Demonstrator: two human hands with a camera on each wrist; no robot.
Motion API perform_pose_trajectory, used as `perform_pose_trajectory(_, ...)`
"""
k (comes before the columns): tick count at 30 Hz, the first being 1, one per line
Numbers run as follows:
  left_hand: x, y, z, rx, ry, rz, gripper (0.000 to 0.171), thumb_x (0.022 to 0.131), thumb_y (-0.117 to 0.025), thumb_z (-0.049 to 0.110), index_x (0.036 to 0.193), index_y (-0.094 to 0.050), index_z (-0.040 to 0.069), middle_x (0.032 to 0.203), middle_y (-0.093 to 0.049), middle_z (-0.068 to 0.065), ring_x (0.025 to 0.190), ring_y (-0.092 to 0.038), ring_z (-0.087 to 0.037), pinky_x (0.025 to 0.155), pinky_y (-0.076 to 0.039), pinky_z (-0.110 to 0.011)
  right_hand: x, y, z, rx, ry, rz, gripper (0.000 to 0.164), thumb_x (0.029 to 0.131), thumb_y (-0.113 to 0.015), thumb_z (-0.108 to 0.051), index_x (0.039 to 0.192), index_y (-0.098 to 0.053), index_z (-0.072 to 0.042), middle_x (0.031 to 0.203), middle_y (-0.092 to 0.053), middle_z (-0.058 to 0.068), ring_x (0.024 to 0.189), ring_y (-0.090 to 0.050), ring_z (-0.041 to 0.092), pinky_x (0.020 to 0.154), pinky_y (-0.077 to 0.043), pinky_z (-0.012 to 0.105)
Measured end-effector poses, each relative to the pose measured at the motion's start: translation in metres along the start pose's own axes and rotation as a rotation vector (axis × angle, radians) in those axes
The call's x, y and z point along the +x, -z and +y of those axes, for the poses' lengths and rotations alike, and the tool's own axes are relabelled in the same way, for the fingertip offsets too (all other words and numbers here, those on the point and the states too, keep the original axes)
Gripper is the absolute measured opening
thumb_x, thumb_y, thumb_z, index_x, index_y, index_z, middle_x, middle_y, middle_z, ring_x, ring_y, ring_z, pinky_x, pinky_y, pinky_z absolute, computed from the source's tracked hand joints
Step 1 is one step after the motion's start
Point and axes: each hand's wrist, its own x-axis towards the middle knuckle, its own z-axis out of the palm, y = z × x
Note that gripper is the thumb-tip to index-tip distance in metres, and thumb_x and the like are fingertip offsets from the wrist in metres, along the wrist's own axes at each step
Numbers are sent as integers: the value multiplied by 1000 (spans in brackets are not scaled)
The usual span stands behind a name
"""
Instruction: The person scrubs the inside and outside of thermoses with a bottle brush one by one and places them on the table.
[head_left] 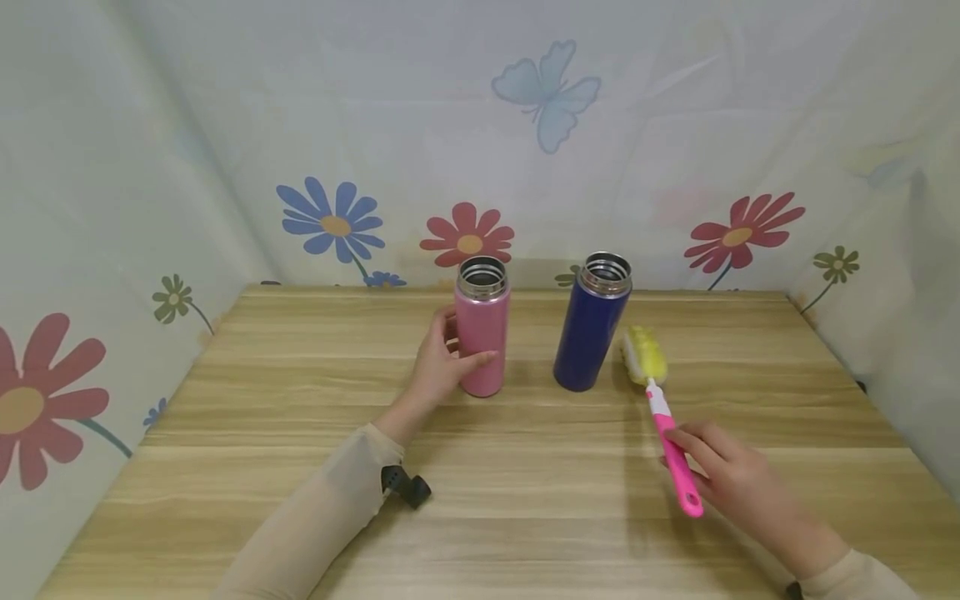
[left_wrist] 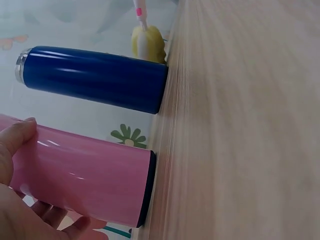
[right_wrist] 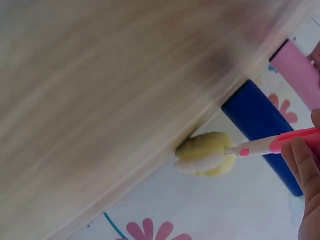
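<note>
A pink bottle (head_left: pixel 482 333) stands upright and uncapped on the wooden table. My left hand (head_left: pixel 442 360) grips it round the left side, thumb across its front and fingers behind. In the left wrist view the bottle's dark base (left_wrist: pixel 147 190) shows at the tabletop. To its right stands a blue bottle (head_left: pixel 591 329), also without a lid, its steel mouth facing up. My right hand (head_left: pixel 738 475) holds a bottle brush by its pink handle (head_left: pixel 678 467). The yellow and white sponge head (head_left: pixel 645 354) points away from me, just right of the blue bottle and low over the table.
The wood-grain table (head_left: pixel 525 492) runs back to a pale curtain (head_left: pixel 420 125) printed with flowers and a butterfly. More of this cloth hangs along the left and right sides. A black strap device (head_left: pixel 406 486) sits at my left wrist.
</note>
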Motion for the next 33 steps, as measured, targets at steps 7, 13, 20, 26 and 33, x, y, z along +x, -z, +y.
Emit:
perform_pose_trajectory(7, 0, 1, 0, -3, 19, -17, 77, 79, -79, 16, 140, -33, 17, 135, -48, -11, 125, -49, -33, 105, -45, -49, -6, -1, -4, 21, 38, -89, 52, 104, -30, -34, 98, -68, 1, 93, -60, 6, 79, -60, 18, 65, -52, 23)
perform_pose_trajectory(13, 1, 1, -2, -6, 22, -22, 75, 79, -79, 16, 139, -33, 19, 134, -49, -11, 123, -51, -33, 104, -46, -49, -9, -4, -9, 44, 48, -135, 54, 104, -29, -35, 102, -67, 2, 97, -59, 7, 80, -61, 18, 67, -52, 21)
perform_pose_trajectory(20, 1, 2, -3, -7, 11, -27, 75, 79, -78, 16, 139, -33, 19, 134, -49, -11, 122, -51, -32, 103, -46, -49, -14, -9, -14, 37, 58, -206, 55, 104, -26, -37, 105, -66, 1, 100, -58, 7, 82, -61, 17, 69, -52, 21)
perform_pose_trajectory(26, 1, 2, -2, 1, 5, -18, 75, 79, -79, 15, 139, -34, 18, 133, -49, -12, 121, -52, -33, 102, -47, -49, -17, -12, -18, 1, 85, -270, 58, 105, -23, -36, 107, -67, 1, 101, -57, 7, 85, -60, 15, 69, -54, 22)
perform_pose_trajectory(33, 2, 2, -4, 17, 5, -17, 77, 78, -80, 19, 139, -34, 19, 132, -50, -11, 121, -51, -31, 102, -46, -48, -18, -12, -21, -33, 87, -290, 59, 106, -20, -34, 105, -68, 1, 100, -57, 8, 84, -62, 15, 67, -55, 25)
